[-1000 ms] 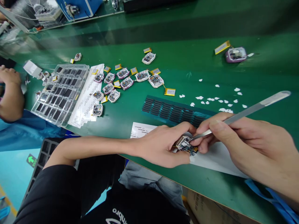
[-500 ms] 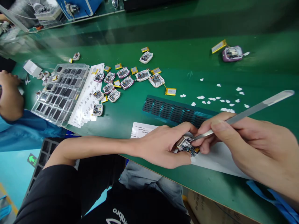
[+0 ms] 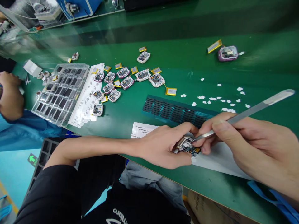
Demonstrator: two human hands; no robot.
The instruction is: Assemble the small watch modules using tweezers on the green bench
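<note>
My left hand (image 3: 165, 146) is closed around a small electronic device (image 3: 185, 143) with its circuit board exposed, thumb and forefinger on either side of it. In my right hand (image 3: 235, 137) is a pair of metal tweezers (image 3: 254, 109), gripped between thumb and fingers. The tweezers' narrow tip touches or nearly touches the device's board, and their broad end points up to the right. Right fingertips lie close beside the device. Under both hands is a white paper sheet (image 3: 217, 160), printed at its left end. My fingers hide part of the device.
Behind my hands lies a sheet of black strips (image 3: 173, 109), with white scraps (image 3: 212, 99) to its right. Several open devices (image 3: 143, 75) with yellow batteries (image 3: 171, 91) are at mid-left, near a clear compartment tray (image 3: 62, 90). A purple-edged device (image 3: 228, 53) sits farther back. Another person's arm (image 3: 10, 98) is at left.
My hands and the tweezers keep almost the same pose on the device. The purple-edged device and its battery at the back appear slightly farther left in view.
</note>
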